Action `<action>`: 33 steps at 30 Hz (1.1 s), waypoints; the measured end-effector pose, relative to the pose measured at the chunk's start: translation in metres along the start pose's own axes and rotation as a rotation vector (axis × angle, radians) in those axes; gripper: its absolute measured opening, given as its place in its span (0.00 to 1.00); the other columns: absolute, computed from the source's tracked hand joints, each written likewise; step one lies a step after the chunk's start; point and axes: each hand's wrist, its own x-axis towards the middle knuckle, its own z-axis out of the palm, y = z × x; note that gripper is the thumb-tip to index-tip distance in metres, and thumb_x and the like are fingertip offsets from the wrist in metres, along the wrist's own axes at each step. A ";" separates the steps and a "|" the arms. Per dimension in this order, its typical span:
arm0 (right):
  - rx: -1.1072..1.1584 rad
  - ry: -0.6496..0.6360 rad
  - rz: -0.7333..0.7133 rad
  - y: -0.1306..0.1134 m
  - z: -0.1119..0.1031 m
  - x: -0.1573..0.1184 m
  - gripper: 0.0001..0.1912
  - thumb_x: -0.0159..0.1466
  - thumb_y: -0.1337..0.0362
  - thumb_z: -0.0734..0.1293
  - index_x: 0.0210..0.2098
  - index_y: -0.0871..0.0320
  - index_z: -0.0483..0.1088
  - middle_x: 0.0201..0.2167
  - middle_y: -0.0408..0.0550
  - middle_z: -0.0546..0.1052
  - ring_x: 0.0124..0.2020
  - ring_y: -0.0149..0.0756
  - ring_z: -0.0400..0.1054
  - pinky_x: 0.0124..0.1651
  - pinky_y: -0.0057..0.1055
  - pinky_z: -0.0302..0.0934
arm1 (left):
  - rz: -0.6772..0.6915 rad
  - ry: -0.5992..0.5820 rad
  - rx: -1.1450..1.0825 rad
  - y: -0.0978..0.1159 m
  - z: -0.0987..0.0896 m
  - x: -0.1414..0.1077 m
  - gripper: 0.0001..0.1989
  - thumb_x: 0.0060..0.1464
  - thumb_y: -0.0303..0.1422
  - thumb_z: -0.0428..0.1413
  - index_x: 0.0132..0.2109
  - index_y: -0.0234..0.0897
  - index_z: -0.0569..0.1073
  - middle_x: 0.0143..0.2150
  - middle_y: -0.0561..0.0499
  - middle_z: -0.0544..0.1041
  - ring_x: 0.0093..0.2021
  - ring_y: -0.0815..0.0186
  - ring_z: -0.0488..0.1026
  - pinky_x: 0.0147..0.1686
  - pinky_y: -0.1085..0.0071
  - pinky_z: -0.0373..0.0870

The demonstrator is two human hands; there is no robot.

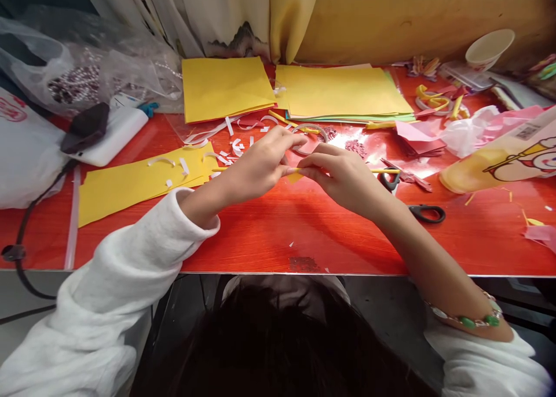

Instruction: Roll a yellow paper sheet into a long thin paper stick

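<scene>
My left hand (264,161) and my right hand (341,174) meet over the middle of the red table (260,235). Both pinch a thin yellow stick (382,171), apparently rolled paper, which lies level and sticks out past each hand. A small yellow flap (295,177) hangs below the stick between my fingertips. Just behind my hands lies a roll of clear tape (319,132). White paper scraps (237,148) are scattered behind my left hand. Black-handled scissors (428,213) lie to the right of my right hand, partly hidden by it and the arm.
Yellow sheets are stacked at the back left (226,90) and back centre (339,90); yellow strips (130,183) lie at left. A plastic cup (499,160) lies at right near pink paper (419,136). A power bank (113,136) and plastic bags (26,148) are at far left.
</scene>
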 end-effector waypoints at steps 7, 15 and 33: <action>-0.031 0.083 0.058 0.000 0.003 0.000 0.08 0.63 0.67 0.60 0.33 0.58 0.70 0.32 0.50 0.70 0.31 0.34 0.63 0.33 0.31 0.56 | 0.021 0.137 -0.029 0.007 -0.005 0.001 0.15 0.57 0.28 0.52 0.52 0.41 0.65 0.50 0.48 0.66 0.49 0.65 0.68 0.49 0.66 0.69; 0.337 0.122 0.338 0.002 -0.007 0.003 0.06 0.62 0.64 0.63 0.30 0.58 0.69 0.28 0.44 0.69 0.21 0.26 0.64 0.26 0.29 0.61 | 0.018 0.409 -0.152 0.018 -0.018 -0.001 0.05 0.58 0.32 0.52 0.42 0.42 0.69 0.47 0.51 0.65 0.51 0.68 0.65 0.47 0.71 0.72; 0.722 0.170 0.431 -0.005 -0.007 0.004 0.14 0.57 0.53 0.67 0.28 0.58 0.69 0.27 0.46 0.68 0.28 0.29 0.66 0.32 0.30 0.72 | -0.074 0.336 -0.395 0.015 -0.006 -0.004 0.09 0.53 0.25 0.55 0.38 0.44 0.77 0.34 0.55 0.77 0.34 0.72 0.72 0.36 0.71 0.73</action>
